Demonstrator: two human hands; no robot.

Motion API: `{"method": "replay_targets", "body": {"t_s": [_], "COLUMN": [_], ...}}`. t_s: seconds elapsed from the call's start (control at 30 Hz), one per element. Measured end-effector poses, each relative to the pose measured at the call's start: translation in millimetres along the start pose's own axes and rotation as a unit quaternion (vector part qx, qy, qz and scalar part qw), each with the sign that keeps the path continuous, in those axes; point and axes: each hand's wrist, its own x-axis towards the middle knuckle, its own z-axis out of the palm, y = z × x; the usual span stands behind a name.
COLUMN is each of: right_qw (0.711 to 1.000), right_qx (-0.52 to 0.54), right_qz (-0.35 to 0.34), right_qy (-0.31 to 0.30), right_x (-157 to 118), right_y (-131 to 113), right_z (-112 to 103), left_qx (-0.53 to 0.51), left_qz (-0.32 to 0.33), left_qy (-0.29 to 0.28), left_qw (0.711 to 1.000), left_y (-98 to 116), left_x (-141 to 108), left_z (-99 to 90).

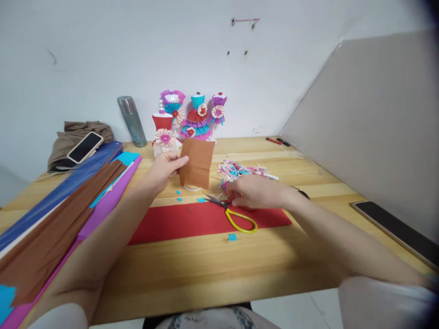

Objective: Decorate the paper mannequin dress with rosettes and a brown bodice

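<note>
My left hand (168,168) pinches a rectangular piece of brown paper (196,163), held upright above the table with the thumb on its front. Behind its lower edge shows part of a white round base. My right hand (253,191), fingers curled downward, is at the scissors (222,204); it covers one handle. Their yellow loop (242,222) and partly parted blades lie over a long red paper strip (178,223). Just behind the right hand is a pile of colourful paper scraps (240,169). Small blue scraps (232,237) lie around the strip.
Small dress forms in paper dresses (197,114) stand by the wall. A flask (132,121) leans at back left. Left are brown paper (61,224), purple sheets (103,212), brown cloth (63,141) and a phone (85,147). A dark flat device (394,228) lies right.
</note>
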Motion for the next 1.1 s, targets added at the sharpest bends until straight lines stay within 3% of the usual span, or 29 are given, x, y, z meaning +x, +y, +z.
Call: {"method": "replay_targets", "body": {"t_s": [0.1,0.23,0.4,0.73,0.83,0.9,0.97,1.1], "right_qw": [0.998,0.998,0.998,0.999,0.994,0.980,0.949,0.832], "right_qx": [-0.025,-0.046,-0.025,-0.011,0.041,0.111,0.230,0.516], "right_qz": [0.011,0.024,0.038,0.001,0.008,0.022,0.030,0.012], "right_qy": [-0.058,-0.017,0.043,0.045,0.103,0.163,0.214,0.205], "right_x": [-15,-22,-24,-23,-28,-32,-34,-32], "right_y": [0,2,8,12,19,27,35,47], "right_z": [33,56,61,65,59,58,61,77], "left_qx": [-0.139,-0.200,-0.257,-0.384,-0.397,-0.402,-0.408,-0.408], "left_qz": [-0.023,-0.027,-0.043,-0.094,-0.097,-0.095,-0.089,-0.085], "left_qy": [0.059,0.104,0.148,0.241,0.253,0.257,0.257,0.264], "left_qw": [0.988,0.974,0.954,0.887,0.877,0.873,0.872,0.870], "left_y": [-2,-5,-10,-5,-1,1,4,10], "left_x": [1,1,0,-6,-9,-11,-13,-14], "left_z": [6.8,16.6,30.6,53.7,57.1,58.6,59.5,59.8]}}
